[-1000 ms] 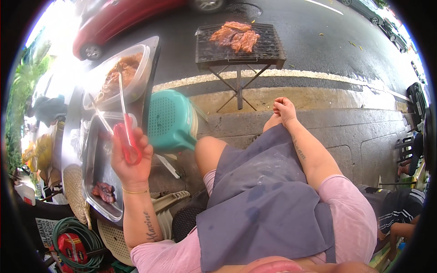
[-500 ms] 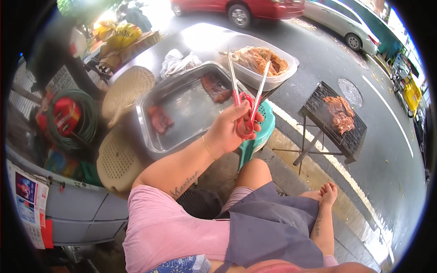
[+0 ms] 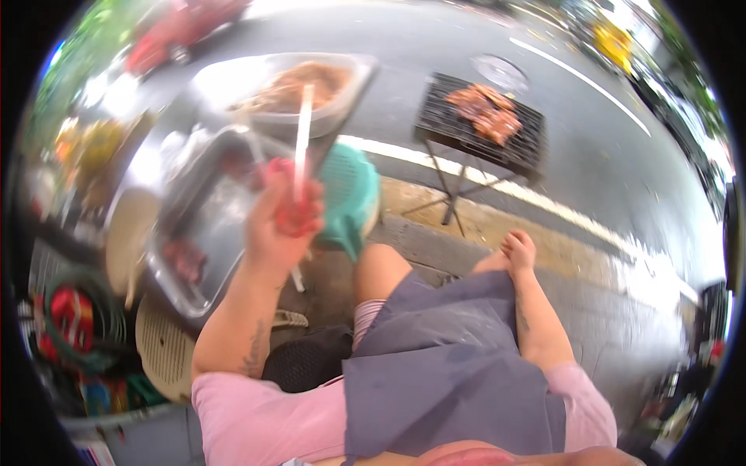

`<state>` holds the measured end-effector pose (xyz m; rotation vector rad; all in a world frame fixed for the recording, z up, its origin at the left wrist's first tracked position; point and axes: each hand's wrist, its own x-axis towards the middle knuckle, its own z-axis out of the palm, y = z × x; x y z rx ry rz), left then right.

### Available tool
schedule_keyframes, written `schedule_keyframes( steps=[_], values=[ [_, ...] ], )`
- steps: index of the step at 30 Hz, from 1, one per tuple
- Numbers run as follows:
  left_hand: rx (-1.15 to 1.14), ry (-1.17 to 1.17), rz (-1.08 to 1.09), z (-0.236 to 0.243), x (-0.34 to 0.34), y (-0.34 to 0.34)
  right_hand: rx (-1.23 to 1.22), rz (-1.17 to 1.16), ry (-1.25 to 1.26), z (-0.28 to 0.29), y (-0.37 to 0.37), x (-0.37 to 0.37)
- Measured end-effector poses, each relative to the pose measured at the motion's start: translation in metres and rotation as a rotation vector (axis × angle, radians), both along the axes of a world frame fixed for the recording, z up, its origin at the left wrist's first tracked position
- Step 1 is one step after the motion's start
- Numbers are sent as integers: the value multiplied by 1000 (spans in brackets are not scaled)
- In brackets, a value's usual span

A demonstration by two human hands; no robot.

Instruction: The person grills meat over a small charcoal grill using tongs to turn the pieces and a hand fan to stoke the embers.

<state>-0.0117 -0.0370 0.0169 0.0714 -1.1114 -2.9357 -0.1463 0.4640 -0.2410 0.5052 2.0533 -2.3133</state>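
Observation:
My left hand (image 3: 276, 233) is closed around the red loop handles of a pair of metal tongs (image 3: 304, 136), whose long arms point up and away, blurred. The tongs are over the near-right side of a metal tray (image 3: 214, 213). Two pieces of reddish meat (image 3: 185, 260) lie in that tray, one partly behind my hand. Behind it, a clear plastic tub (image 3: 353, 97) holds a heap of marinated meat (image 3: 315, 84). To the right, browned meat (image 3: 488, 115) lies on a black charcoal grill (image 3: 439, 116). My right hand (image 3: 519, 252) rests on my right knee, fingers curled in, nothing visible in them.
A teal plastic stool (image 3: 348, 186) stands between tray and grill. Left of the tray are a woven hand fan (image 3: 134, 225), a perforated beige stool (image 3: 162, 353) and a coiled green hose (image 3: 58, 311). The road with a red car (image 3: 186, 35) lies beyond.
The view has swung to the right, so the table and grill appear farther left. My left hand still grips the tongs, their arms now blurred. My right hand stays on my knee.

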Motion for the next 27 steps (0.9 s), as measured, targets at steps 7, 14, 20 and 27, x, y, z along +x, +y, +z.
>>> schedule_keyframes(
  steps=[7,14,20,27],
  values=[
    [-37,38,-31,7,-6,12,56,-36,-18,10,1,6],
    [4,83,-46,4,-7,12,41,-44,-22,13,-1,8],
    [33,108,-101,1,-7,12,51,-43,-13,10,-1,7],
    [51,100,-77,3,-6,13,39,-42,-14,11,1,7]
  ],
)
